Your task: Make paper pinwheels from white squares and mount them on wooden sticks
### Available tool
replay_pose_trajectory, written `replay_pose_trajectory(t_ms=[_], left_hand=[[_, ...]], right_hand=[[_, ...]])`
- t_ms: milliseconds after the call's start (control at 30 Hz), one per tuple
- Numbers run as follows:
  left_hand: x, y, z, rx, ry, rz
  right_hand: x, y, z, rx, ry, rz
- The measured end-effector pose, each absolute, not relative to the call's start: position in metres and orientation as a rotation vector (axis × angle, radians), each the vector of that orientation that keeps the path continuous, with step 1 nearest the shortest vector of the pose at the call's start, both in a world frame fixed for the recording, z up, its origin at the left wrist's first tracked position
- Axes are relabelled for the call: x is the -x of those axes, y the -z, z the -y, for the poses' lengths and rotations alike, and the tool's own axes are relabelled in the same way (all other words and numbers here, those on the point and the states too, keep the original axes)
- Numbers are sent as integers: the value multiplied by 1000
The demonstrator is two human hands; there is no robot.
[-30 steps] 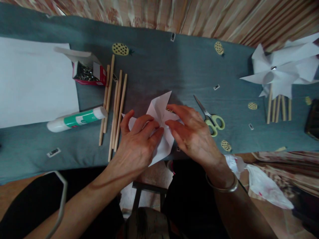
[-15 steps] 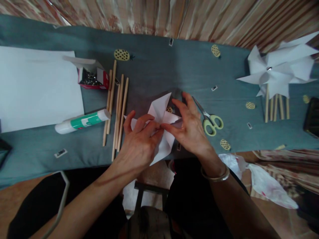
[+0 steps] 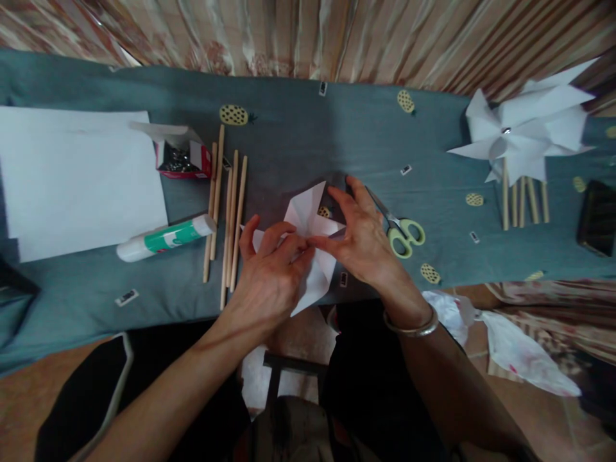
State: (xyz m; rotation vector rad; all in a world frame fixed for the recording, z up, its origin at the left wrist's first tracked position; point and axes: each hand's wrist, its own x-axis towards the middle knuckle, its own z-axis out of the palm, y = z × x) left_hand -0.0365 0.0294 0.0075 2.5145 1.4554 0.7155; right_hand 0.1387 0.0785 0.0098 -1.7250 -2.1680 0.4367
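Observation:
A white paper pinwheel lies at the table's near edge, its blades folded in toward the middle. My left hand presses on its centre, the fingers bent and the tips closed on the paper. From the right, my right hand reaches in with its thumb against the same centre. Its other fingers are stretched out and spread, above the table beside the right blade. What lies under the left fingertips is hidden. Green-handled scissors lie just right of my right hand.
Several wooden sticks lie left of my hands. Further left are a glue stick, an open red box of small metal pieces and white paper sheets. Finished pinwheels on sticks lie at the right, near a dark phone-like object.
The view has shifted slightly. Both hands keep nearly the same place and pose on the pinwheel, and nothing has been let go.

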Motion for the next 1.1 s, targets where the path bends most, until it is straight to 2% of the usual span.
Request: replay_pose_trajectory(t_ms=[367,733,1100], left_hand=[[44,-18,-26,-2486,-712,-1405],[55,-18,-29,-2484,-686,-1481],[61,-23,-34,-2466,-713,-1509]], right_hand=[[-137,-8,-75,1773,-440,2184],[-118,-25,-57,1735,-201,2301],[-130,-5,-72,1756,-495,2180]])
